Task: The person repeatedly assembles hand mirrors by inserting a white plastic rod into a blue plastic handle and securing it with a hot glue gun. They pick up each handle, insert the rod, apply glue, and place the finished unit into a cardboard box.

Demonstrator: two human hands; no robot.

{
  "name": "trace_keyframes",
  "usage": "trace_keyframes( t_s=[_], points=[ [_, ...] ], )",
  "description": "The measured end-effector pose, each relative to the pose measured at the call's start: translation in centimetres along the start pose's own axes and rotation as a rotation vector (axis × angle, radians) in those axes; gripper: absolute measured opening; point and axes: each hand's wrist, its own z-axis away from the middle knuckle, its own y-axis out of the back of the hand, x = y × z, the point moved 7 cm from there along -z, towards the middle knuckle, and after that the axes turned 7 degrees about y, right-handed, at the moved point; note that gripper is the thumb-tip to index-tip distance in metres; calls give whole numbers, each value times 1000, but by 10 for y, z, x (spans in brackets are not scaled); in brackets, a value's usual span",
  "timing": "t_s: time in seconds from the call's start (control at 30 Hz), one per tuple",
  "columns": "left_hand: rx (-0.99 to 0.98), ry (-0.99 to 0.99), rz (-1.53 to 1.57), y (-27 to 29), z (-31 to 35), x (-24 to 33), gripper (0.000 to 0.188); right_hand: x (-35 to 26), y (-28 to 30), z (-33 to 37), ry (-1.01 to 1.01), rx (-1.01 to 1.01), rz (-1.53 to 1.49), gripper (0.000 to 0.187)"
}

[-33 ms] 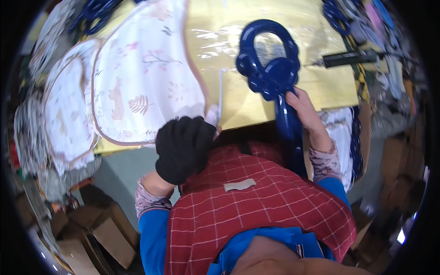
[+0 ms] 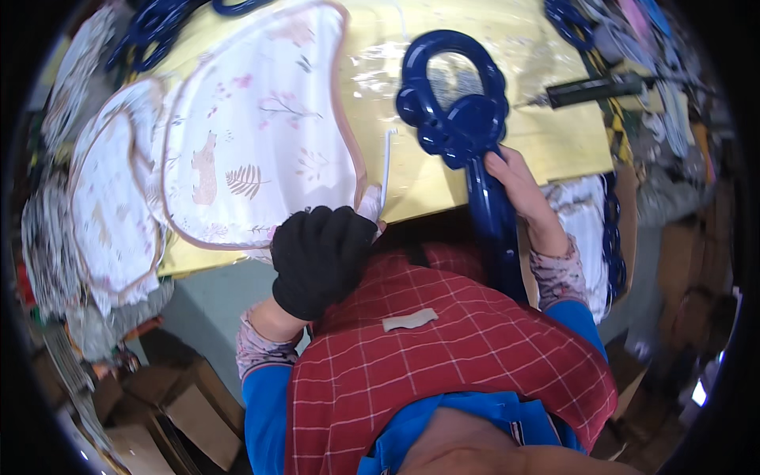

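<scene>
My left hand (image 2: 321,257), in a black glove, is curled at the near edge of the yellow table (image 2: 554,138) and pinches the lower corner of a white printed cloth piece (image 2: 253,150) with pink edging. My bare right hand (image 2: 518,186) grips the shaft of a large dark blue looped tool (image 2: 455,111), whose ringed head lies on the clear film over the tabletop. A thin white strip (image 2: 386,170) lies between the cloth and the tool.
More printed cloth pieces (image 2: 103,198) are stacked at the left. A black bar-shaped tool (image 2: 594,91) lies at the table's right end. Blue looped parts (image 2: 158,24) sit at the far left corner, and a blue chain (image 2: 613,237) hangs at the right. Cardboard boxes (image 2: 182,412) stand on the floor.
</scene>
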Motion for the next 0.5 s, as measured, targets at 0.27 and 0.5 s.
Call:
trace_keyframes(
  t_s=[0.27,0.5],
  points=[
    [-126,-95,40,-28,-7,32,37,7,6,-1,-47,32,-72,46],
    [-110,-89,24,-28,-12,36,26,13,10,-1,-65,7,-71,50]
  ],
)
